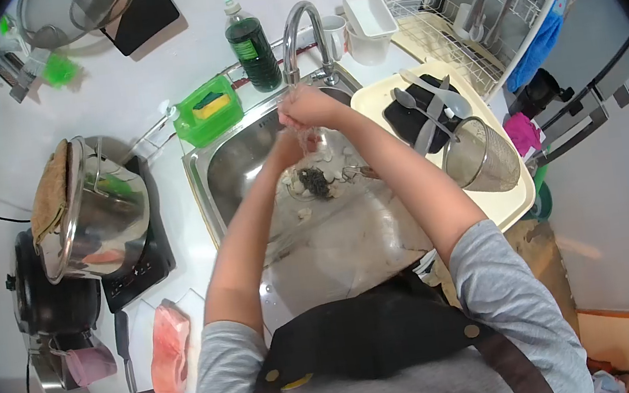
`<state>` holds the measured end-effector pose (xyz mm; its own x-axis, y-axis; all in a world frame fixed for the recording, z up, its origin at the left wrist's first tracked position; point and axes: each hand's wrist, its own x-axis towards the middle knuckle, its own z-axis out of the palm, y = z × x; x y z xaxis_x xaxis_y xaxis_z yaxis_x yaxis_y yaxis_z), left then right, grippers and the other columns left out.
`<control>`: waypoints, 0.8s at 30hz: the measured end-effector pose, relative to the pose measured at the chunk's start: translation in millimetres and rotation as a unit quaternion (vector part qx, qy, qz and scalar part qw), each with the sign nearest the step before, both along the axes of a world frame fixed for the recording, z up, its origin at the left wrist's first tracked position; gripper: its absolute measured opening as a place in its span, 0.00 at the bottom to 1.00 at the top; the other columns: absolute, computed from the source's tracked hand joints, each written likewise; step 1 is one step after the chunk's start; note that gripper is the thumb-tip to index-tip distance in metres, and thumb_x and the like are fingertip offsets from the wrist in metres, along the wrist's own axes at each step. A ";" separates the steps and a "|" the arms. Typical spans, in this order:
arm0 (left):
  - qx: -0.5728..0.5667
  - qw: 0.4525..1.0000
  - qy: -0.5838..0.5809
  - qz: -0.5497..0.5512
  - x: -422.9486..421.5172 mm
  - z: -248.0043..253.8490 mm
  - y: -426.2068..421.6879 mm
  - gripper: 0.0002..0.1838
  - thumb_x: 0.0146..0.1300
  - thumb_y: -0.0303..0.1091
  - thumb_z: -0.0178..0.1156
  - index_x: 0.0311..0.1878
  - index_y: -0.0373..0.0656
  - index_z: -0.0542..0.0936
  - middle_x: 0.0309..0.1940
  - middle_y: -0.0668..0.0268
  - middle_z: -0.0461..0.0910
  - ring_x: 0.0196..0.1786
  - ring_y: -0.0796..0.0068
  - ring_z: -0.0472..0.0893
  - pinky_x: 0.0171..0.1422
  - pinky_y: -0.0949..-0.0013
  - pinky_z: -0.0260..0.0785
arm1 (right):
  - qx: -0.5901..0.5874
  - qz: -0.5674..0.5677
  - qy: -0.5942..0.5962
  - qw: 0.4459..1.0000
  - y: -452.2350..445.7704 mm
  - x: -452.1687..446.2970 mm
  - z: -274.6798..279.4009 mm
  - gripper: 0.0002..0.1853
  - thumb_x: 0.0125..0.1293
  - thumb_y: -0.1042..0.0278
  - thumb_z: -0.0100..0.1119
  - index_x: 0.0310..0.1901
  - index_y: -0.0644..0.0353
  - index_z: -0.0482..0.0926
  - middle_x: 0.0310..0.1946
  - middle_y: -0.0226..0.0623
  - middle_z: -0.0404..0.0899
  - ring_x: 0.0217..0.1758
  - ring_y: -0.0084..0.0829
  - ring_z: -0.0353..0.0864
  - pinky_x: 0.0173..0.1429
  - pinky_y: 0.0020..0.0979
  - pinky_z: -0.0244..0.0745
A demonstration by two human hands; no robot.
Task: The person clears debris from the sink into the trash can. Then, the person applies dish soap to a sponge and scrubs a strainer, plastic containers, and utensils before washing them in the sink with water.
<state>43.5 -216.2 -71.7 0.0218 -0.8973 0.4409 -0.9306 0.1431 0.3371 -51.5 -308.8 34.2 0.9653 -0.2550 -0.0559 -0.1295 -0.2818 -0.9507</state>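
Both hands are close together under the chrome faucet, with water running over them into the steel sink. My right hand is uppermost, just below the spout, its fingers curled in; whatever they may hold is hidden. Slightly lower, my left hand is in the stream, its fingers mostly covered by water and the wrist. Below the hands, a dark scouring pad lies in the basin among pale scraps. Something metallic with a handle sits partly behind my right forearm.
Beside the sink are a green tray with a sponge and a green soap bottle. At right, a cream tray holds utensils and a mesh strainer. A large pot, knife and raw meat are left.
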 end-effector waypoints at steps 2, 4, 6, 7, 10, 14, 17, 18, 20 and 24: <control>0.134 0.920 0.369 0.003 -22.5 -12.3 -15.8 0.10 0.53 0.31 0.61 0.38 0.39 0.78 0.31 0.65 0.80 0.33 0.77 0.77 0.36 0.72 0.70 | -0.254 -0.090 -0.083 0.959 -12.1 7.3 -21.0 0.10 0.56 0.69 0.50 0.25 0.66 0.78 0.16 0.43 0.76 0.23 0.44 0.78 0.28 0.38 0.72; 0.092 0.930 0.357 0.013 -33.6 18.2 -25.4 0.10 0.48 0.29 0.63 0.35 0.37 0.79 0.26 0.64 0.80 0.31 0.78 0.77 0.36 0.72 0.70 | -0.417 -0.067 -0.008 0.907 -32.6 18.2 -32.5 0.11 0.50 0.66 0.53 0.28 0.65 0.79 0.26 0.52 0.78 0.33 0.53 0.77 0.39 0.41 0.73; 0.136 0.919 0.368 0.026 -24.7 20.7 -26.2 0.09 0.48 0.29 0.63 0.34 0.37 0.79 0.26 0.64 0.80 0.30 0.77 0.77 0.35 0.72 0.70 | -0.445 -0.022 0.028 0.895 -48.5 25.7 -45.7 0.14 0.54 0.62 0.53 0.33 0.67 0.80 0.41 0.56 0.74 0.43 0.50 0.76 0.49 0.40 0.70; 0.158 0.914 0.372 0.031 -20.1 21.7 -27.9 0.09 0.48 0.29 0.63 0.34 0.37 0.79 0.26 0.64 0.80 0.29 0.77 0.77 0.35 0.72 0.70 | -0.460 0.000 0.044 0.887 -55.5 28.5 -52.2 0.16 0.56 0.60 0.53 0.36 0.67 0.80 0.49 0.59 0.72 0.49 0.49 0.75 0.55 0.40 0.69; 0.250 0.933 0.226 0.129 5.2 -26.5 -15.9 0.19 0.52 0.43 0.61 0.44 0.42 0.79 0.38 0.57 0.80 0.45 0.64 0.77 0.49 0.63 0.67 | -0.498 0.017 0.152 0.853 -44.1 21.8 -58.6 0.18 0.58 0.60 0.52 0.42 0.66 0.79 0.63 0.53 0.59 0.58 0.46 0.68 0.58 0.39 0.66; 0.333 0.895 0.122 0.271 25.3 -120.2 10.0 0.42 0.47 0.62 0.59 0.64 0.50 0.65 0.65 0.54 0.60 0.70 0.50 0.52 0.69 0.42 0.39 | -0.562 0.007 0.212 0.799 -49.3 32.1 -103.6 0.30 0.58 0.60 0.49 0.59 0.69 0.63 0.68 0.51 0.48 0.67 0.48 0.57 0.65 0.45 0.57; 0.372 0.866 0.139 0.303 22.2 -194.0 1.1 0.54 0.40 0.68 0.60 0.70 0.55 0.52 0.71 0.58 0.43 0.72 0.46 0.36 0.67 0.35 0.19 | -0.577 0.005 0.253 0.777 -52.7 42.0 -115.4 0.38 0.57 0.59 0.52 0.66 0.68 0.51 0.70 0.52 0.39 0.71 0.48 0.48 0.68 0.46 0.51; 0.410 0.862 0.118 0.273 -2.2 -166.8 -5.7 0.52 0.41 0.66 0.61 0.68 0.53 0.56 0.71 0.58 0.44 0.72 0.49 0.39 0.67 0.33 0.27 | -0.579 -0.005 0.241 0.779 -52.0 42.3 -119.0 0.37 0.57 0.58 0.53 0.65 0.68 0.53 0.70 0.52 0.39 0.71 0.48 0.49 0.68 0.46 0.52; 0.452 0.872 0.068 0.175 -63.6 -111.1 -15.6 0.49 0.42 0.62 0.63 0.66 0.50 0.59 0.70 0.56 0.48 0.71 0.50 0.45 0.65 0.32 0.35 | -0.557 -0.005 0.239 0.796 -49.1 43.9 -115.3 0.36 0.57 0.55 0.53 0.63 0.68 0.58 0.70 0.52 0.40 0.70 0.49 0.49 0.68 0.46 0.52; 0.449 0.892 0.022 0.043 -47.9 -125.5 11.7 0.39 0.42 0.53 0.65 0.59 0.46 0.69 0.62 0.55 0.63 0.65 0.53 0.59 0.63 0.36 0.51 | -0.465 0.013 0.227 0.856 -44.5 41.6 -60.1 0.30 0.59 0.54 0.50 0.59 0.65 0.66 0.67 0.58 0.47 0.69 0.53 0.50 0.68 0.48 0.51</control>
